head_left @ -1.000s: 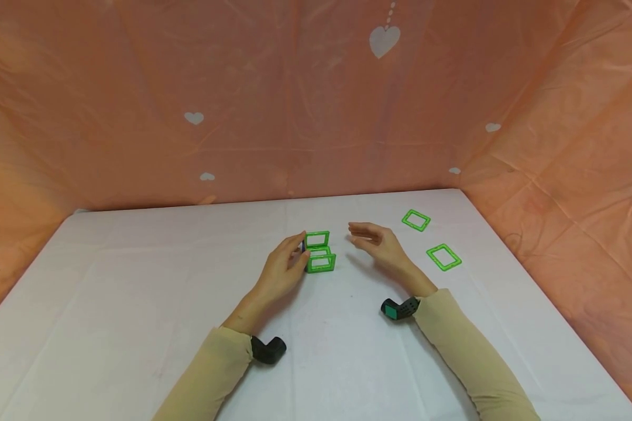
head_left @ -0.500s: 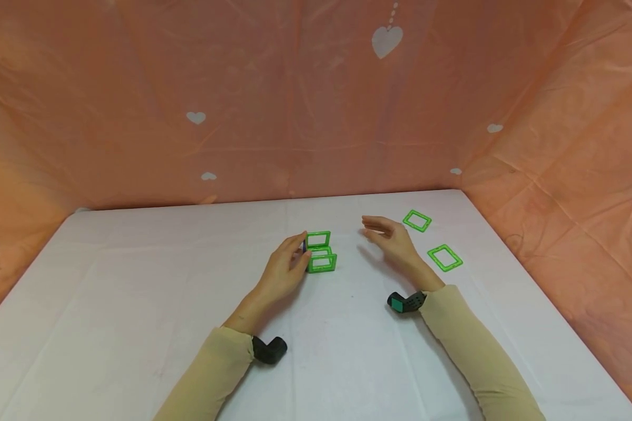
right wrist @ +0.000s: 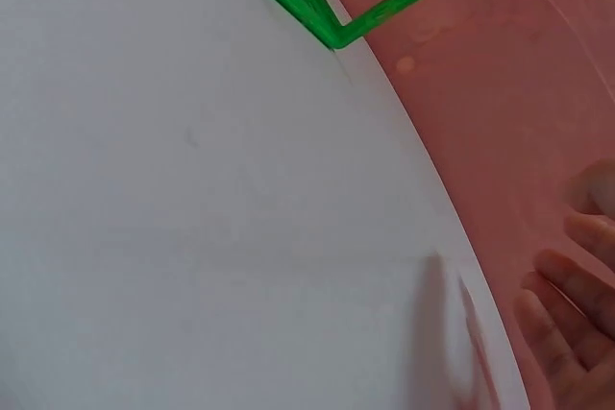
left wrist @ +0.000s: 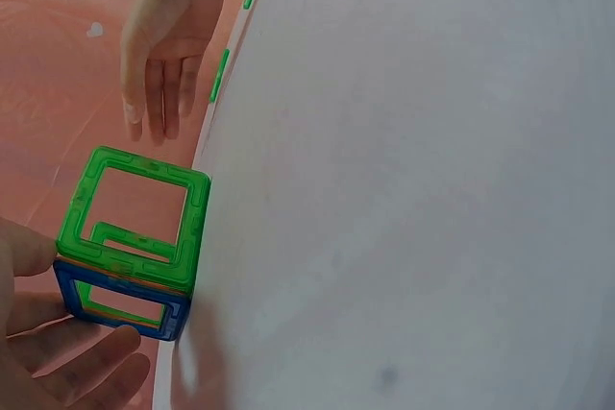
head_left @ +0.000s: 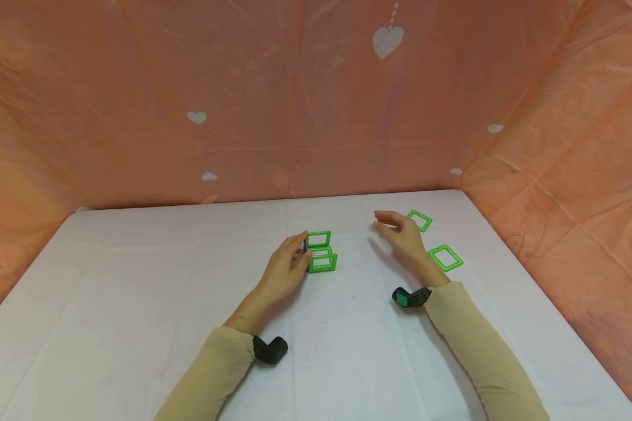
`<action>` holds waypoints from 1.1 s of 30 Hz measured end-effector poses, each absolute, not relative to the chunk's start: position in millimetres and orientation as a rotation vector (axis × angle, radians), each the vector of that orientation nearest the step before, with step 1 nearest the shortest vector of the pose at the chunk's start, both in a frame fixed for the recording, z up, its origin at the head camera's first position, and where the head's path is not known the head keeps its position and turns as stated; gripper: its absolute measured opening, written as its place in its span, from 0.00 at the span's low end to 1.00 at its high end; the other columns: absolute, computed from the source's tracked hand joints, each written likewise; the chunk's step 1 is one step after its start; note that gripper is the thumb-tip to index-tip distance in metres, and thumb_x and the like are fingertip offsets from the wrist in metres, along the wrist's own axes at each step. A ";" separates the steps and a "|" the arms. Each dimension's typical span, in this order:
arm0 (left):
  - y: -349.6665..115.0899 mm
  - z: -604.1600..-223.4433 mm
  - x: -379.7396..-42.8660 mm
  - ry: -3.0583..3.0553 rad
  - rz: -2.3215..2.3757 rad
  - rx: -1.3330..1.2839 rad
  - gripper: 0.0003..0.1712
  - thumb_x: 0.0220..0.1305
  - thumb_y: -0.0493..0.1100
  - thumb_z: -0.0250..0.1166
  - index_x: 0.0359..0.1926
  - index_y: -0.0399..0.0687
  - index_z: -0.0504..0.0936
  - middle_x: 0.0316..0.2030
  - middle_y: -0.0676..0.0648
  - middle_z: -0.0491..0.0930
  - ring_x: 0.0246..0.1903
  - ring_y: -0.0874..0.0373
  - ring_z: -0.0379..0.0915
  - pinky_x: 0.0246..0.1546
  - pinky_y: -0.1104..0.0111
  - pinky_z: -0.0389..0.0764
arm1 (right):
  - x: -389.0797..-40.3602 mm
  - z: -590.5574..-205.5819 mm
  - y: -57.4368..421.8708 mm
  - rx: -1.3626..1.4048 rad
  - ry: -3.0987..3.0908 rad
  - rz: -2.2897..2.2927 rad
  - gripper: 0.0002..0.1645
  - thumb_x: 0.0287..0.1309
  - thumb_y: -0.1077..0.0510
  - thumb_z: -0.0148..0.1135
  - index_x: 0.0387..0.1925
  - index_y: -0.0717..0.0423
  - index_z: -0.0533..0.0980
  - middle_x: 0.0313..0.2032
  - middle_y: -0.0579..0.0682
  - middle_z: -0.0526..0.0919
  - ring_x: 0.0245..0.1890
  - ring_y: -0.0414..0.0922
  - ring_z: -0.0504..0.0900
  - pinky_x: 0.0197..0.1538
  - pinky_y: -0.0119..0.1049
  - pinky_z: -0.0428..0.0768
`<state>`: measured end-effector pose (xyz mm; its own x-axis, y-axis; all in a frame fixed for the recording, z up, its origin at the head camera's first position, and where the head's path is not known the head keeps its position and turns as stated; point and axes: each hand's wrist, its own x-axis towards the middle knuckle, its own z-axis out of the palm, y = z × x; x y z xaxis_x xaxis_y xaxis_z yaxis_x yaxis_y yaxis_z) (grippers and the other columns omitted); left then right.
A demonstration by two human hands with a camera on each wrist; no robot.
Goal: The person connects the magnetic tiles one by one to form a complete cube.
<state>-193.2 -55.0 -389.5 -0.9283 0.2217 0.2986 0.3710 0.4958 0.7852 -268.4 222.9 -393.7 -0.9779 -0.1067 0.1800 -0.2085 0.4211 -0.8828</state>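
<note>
My left hand (head_left: 280, 270) grips a small boxy build of magnetic tiles, thumb at its near corner and a finger at its far corner. Green square tiles (left wrist: 197, 223) make up several of its sides, and a blue tile (left wrist: 176, 317) faces the palm. The build stands on the table with its right side uncovered. To the right, my right hand (head_left: 403, 237) hovers over the tabletop with nothing in it, fingers loosely bent. Its fingers lie close to a loose green tile (head_left: 423, 216), which it partly overlaps in the head view. A second loose green tile (head_left: 455, 254) lies nearer, beside the wrist.
A white cloth covers the table (head_left: 137, 280). Orange hangings (head_left: 295, 105) with pale hearts rise along its back and right sides. Black wrist cameras sit on both arms, the right one (head_left: 411, 297) low over the cloth.
My right hand has drawn away from the tile build, moving right and slightly back to the loose tiles. My left hand and the build have stayed in place.
</note>
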 end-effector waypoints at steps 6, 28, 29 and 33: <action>-55.0 -389.5 -193.0 -2.585 -1.414 -0.507 0.28 0.69 0.37 0.56 0.67 0.31 0.65 0.61 0.35 0.70 0.51 0.45 0.74 0.54 0.55 0.76 | -270.4 -393.1 228.4 0.218 -2.529 1.613 0.25 0.62 0.55 0.61 0.58 0.63 0.74 0.57 0.59 0.78 0.57 0.53 0.77 0.48 0.20 0.74; -55.9 -392.4 -193.5 -2.565 -1.409 -0.536 0.28 0.69 0.38 0.55 0.67 0.31 0.64 0.63 0.35 0.68 0.51 0.45 0.75 0.54 0.55 0.76 | -280.6 -390.9 244.1 0.000 -2.512 1.428 0.21 0.60 0.58 0.62 0.54 0.62 0.77 0.57 0.61 0.75 0.56 0.56 0.74 0.57 0.46 0.73; -55.9 -392.3 -193.4 -2.565 -1.410 -0.536 0.28 0.69 0.38 0.55 0.67 0.31 0.64 0.63 0.36 0.68 0.51 0.45 0.75 0.54 0.55 0.76 | -280.8 -391.2 244.7 -0.014 -2.517 1.423 0.21 0.60 0.58 0.62 0.54 0.62 0.77 0.57 0.61 0.74 0.57 0.56 0.73 0.57 0.46 0.73; -56.0 -392.3 -193.6 -2.561 -1.414 -0.538 0.28 0.69 0.38 0.55 0.67 0.31 0.64 0.63 0.36 0.69 0.51 0.45 0.75 0.54 0.55 0.76 | -281.4 -391.5 245.8 -0.053 -2.525 1.412 0.22 0.60 0.57 0.62 0.54 0.62 0.77 0.58 0.62 0.73 0.58 0.57 0.71 0.59 0.49 0.71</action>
